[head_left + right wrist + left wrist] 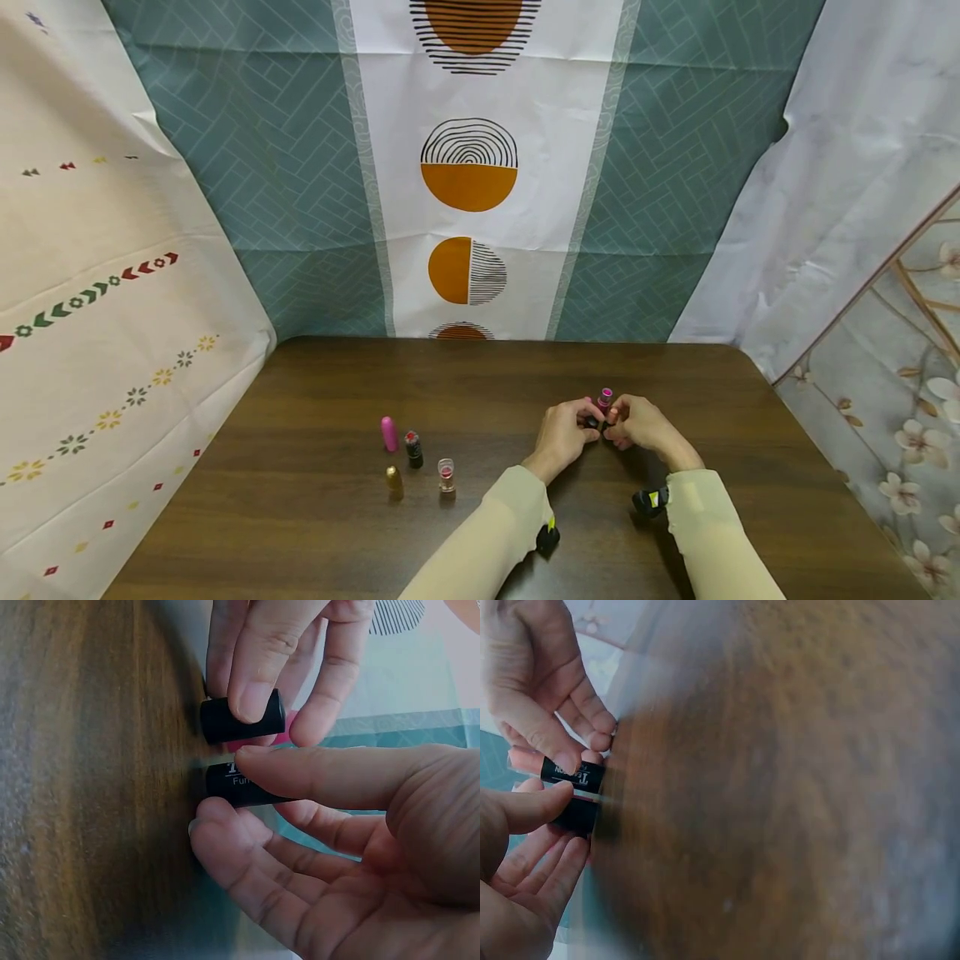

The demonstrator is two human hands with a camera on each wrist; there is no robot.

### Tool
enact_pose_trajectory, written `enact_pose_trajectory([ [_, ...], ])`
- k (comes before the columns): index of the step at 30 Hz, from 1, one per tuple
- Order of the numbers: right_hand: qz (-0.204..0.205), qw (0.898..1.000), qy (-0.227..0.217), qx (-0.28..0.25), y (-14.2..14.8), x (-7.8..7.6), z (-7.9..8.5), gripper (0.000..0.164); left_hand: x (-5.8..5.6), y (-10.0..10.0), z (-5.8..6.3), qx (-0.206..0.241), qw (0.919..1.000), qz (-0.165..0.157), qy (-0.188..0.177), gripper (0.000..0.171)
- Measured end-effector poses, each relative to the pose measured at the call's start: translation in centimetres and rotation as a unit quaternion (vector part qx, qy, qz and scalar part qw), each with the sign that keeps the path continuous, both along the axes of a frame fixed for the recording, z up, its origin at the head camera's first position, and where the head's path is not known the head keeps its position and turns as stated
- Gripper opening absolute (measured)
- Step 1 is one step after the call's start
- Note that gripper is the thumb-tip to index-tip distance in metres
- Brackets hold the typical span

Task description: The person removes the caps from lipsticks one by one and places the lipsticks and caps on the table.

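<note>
My left hand [562, 435] pinches a plain black lipstick tube [221, 721] between thumb and fingers, low over the tabletop. Close beside it on the right, my right hand [643, 425] holds a black lipstick [585, 776] with white lettering and a peach-coloured upper part. Both tubes are upright, side by side, their bases at or very near the wood. A magenta-topped lipstick [606, 397] stands just behind the fingertips, its lower part hidden by the hands. The fingers cover much of both held tubes.
On the brown table [315, 542], left of the hands, stand a pink tube [389, 433], a black lipstick with a red top [413, 450], a gold tube [394, 482] and a clear-topped lipstick [446, 475]. Patterned cloth [300, 167] hangs behind the table.
</note>
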State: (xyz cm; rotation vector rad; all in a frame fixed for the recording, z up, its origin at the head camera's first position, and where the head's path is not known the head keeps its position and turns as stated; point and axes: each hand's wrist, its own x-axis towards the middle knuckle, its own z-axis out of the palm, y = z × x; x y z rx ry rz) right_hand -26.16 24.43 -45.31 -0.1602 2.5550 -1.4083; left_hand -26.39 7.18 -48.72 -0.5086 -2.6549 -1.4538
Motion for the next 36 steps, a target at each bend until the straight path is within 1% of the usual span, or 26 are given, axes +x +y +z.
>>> enact_pose_trajectory([
  [3, 0.013, 1.0, -0.003, 0.002, 0.2, 0.1, 0.2, 0.027, 0.0, -0.2, 0.0, 0.02, 0.9998, -0.002, -0.003, 0.021],
  [7, 0.032, 0.999, -0.021, 0.012, 0.7, 0.4, 1.0, 0.036, 0.1, -0.7, 0.3, 0.051, 0.9986, -0.006, -0.009, 0.019],
  [10, 0.037, 0.998, -0.027, 0.039, 1.0, 0.7, 1.9, 0.043, 0.1, -1.1, 0.7, 0.066, 0.9978, -0.005, -0.009, 0.015],
  [13, 0.043, 0.996, -0.017, 0.072, 1.2, 0.8, 3.0, 0.049, 0.1, -1.5, 1.2, 0.082, 0.9966, -0.001, -0.003, 0.01],
  [16, 0.059, 0.993, 0.005, 0.103, 1.2, 0.9, 4.2, 0.055, 0.3, -1.7, 1.9, 0.102, 0.9948, 0.003, 0.002, 0.008],
  [18, 0.063, 0.989, 0.025, 0.131, 1.2, 1.0, 5.0, 0.058, 0.3, -1.8, 2.4, 0.106, 0.9943, 0.009, 0.005, 0.008],
  [21, 0.056, 0.983, 0.054, 0.166, 0.9, 1.2, 6.0, 0.06, 0.3, -2.0, 3.0, 0.094, 0.9953, 0.021, 0.006, 0.008],
  [24, 0.039, 0.979, 0.085, 0.182, 0.4, 1.6, 6.7, 0.053, 0.4, -2.3, 3.7, 0.072, 0.9971, 0.025, 0.005, 0.008],
  [26, 0.03, 0.976, 0.112, 0.183, 0.0, 1.7, 6.9, 0.045, 0.5, -2.6, 4.1, 0.063, 0.9978, 0.02, 0.004, 0.01],
  [30, 0.019, 0.973, 0.161, 0.161, -1.0, 2.2, 7.3, 0.031, 0.8, -3.1, 4.9, 0.057, 0.9983, 0.006, -0.009, 0.016],
  [33, 0.013, 0.972, 0.19, 0.136, -1.7, 2.5, 7.6, 0.025, 1.0, -3.5, 5.5, 0.058, 0.9982, -0.004, -0.018, 0.019],
  [36, 0.005, 0.97, 0.22, 0.108, -2.3, 2.7, 7.7, 0.024, 1.3, -3.8, 6.1, 0.059, 0.9979, -0.013, -0.022, 0.021],
])
